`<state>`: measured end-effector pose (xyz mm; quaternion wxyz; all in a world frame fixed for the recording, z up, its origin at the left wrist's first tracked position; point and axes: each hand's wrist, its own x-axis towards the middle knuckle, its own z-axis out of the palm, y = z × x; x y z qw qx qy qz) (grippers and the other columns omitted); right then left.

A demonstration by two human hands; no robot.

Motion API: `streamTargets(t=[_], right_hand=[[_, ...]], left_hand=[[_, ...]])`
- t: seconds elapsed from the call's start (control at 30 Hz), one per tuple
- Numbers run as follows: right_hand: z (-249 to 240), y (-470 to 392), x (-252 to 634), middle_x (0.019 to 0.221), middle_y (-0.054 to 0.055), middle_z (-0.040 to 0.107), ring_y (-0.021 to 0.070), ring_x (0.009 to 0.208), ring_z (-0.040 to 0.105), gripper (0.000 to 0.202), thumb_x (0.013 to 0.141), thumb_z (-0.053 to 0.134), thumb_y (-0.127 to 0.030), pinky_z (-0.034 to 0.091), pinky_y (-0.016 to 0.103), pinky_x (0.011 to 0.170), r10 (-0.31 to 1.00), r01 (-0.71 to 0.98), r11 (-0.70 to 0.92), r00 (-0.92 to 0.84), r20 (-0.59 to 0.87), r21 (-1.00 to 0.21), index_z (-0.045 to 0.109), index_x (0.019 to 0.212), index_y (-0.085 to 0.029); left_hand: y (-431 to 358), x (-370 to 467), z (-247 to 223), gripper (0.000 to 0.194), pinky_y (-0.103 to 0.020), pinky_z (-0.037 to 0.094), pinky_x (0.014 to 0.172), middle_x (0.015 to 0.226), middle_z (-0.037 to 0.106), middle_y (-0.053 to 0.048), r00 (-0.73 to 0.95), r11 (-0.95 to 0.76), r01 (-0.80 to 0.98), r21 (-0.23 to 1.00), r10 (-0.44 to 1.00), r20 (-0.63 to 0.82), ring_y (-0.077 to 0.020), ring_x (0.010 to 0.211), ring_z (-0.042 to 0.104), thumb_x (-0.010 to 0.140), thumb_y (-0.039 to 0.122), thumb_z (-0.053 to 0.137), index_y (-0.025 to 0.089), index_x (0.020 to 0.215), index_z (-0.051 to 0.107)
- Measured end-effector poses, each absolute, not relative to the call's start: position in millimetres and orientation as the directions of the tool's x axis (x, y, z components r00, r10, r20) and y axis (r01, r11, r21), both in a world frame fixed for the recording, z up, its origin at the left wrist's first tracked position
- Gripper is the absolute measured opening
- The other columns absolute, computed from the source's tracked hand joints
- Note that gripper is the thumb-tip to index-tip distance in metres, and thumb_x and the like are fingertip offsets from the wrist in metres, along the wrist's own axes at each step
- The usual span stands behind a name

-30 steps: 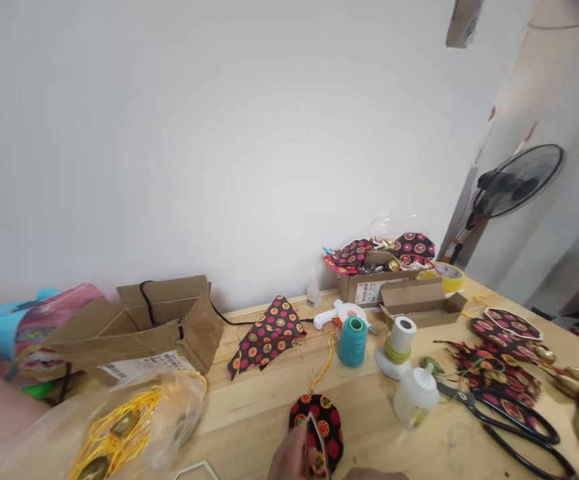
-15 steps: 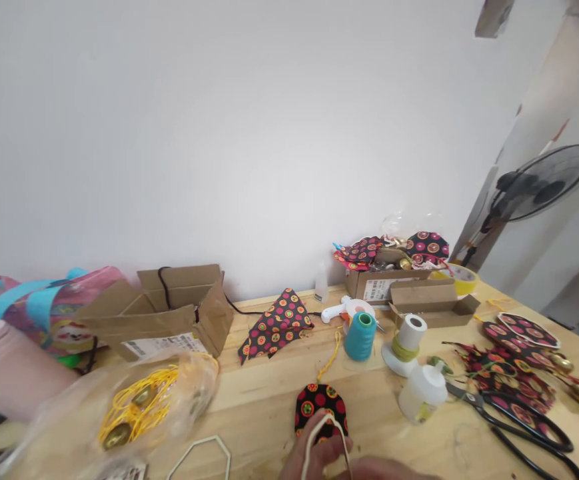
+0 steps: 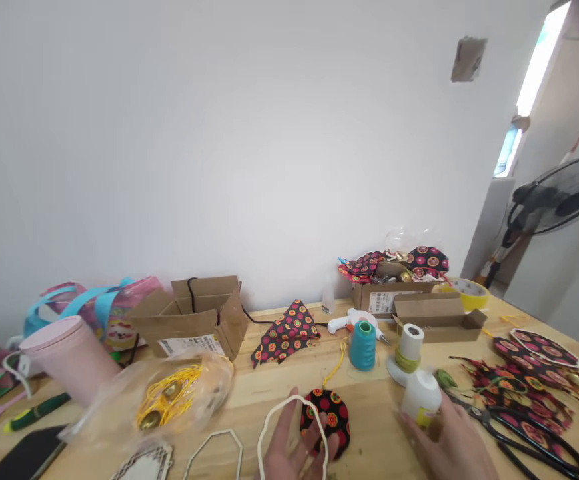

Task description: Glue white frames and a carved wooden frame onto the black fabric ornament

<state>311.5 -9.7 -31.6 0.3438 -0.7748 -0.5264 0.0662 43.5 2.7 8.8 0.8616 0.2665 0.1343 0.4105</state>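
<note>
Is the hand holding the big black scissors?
No, the right hand touches the white bottle; the scissors lie untouched on the table.

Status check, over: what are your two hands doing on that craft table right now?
Left hand open under the pale wooden frame, beside the patterned fabric piece. Right hand reaching to the white glue bottle, grip unclear. Scissors lie just right.
</note>
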Motion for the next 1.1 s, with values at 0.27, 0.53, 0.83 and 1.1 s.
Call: streamTargets(t=[0.27, 0.53, 0.83, 1.1], right_hand=[[-32.1, -15.2, 295.9, 0.113, 0.014, 0.059, 0.0302, 0.11, 0.05, 0.056, 0.074, 0.052, -0.046, 0.042, 0.042, 0.09, 0.808, 0.493, 0.167, 0.428, 0.405, -0.854, 0.046, 0.12, -0.014], [31.0, -2.9, 258.5, 0.127, 0.006, 0.052, 0.0237, 0.12, 0.042, 0.046, 0.081, 0.049, -0.044, 0.031, 0.04, 0.1, 0.913, 0.068, 0.405, 0.016, 0.407, -0.912, 0.05, 0.123, -0.024], [7.2, 20.5, 227.0, 0.105, 0.001, 0.062, 0.0187, 0.098, 0.055, 0.031, 0.079, 0.056, -0.04, 0.041, 0.031, 0.084, 0.957, -0.208, 0.277, -0.027, 0.288, -0.938, 0.057, 0.107, -0.025], [53.9, 47.0, 207.2, 0.079, -0.001, 0.064, 0.0126, 0.07, 0.056, 0.038, 0.056, 0.077, -0.026, 0.043, 0.02, 0.061, 0.914, -0.507, 0.356, 0.014, 0.405, -0.785, 0.058, 0.089, -0.019]], left_hand=[[4.9, 5.5, 17.3, 0.04, -0.037, 0.045, 0.078, 0.12, 0.057, -0.012, 0.543, 0.437, -0.722, 0.537, 0.838, 0.048, -0.0294, 0.111, 0.051, 0.073, 0.033, 0.061, 0.033, 0.112, 0.057], [21.0, 26.3, 26.0, 0.05, -0.036, 0.046, 0.068, 0.114, 0.056, -0.017, 0.468, 0.47, -0.752, 0.462, 0.874, -0.128, -0.0285, 0.1, 0.057, 0.079, 0.053, 0.043, 0.025, 0.121, 0.041], [24.4, 18.8, 13.4, 0.039, -0.034, 0.044, 0.068, 0.114, 0.055, -0.016, 0.541, 0.509, -0.698, 0.503, 0.836, -0.096, -0.0276, 0.101, 0.056, 0.084, 0.045, 0.039, 0.024, 0.115, 0.046], [58.6, 48.6, 26.6, 0.042, -0.031, 0.042, 0.073, 0.104, 0.06, -0.01, 0.637, 0.58, -0.737, 0.348, 0.767, 0.071, -0.0213, 0.099, 0.055, 0.083, 0.051, 0.035, 0.021, 0.102, 0.058]])
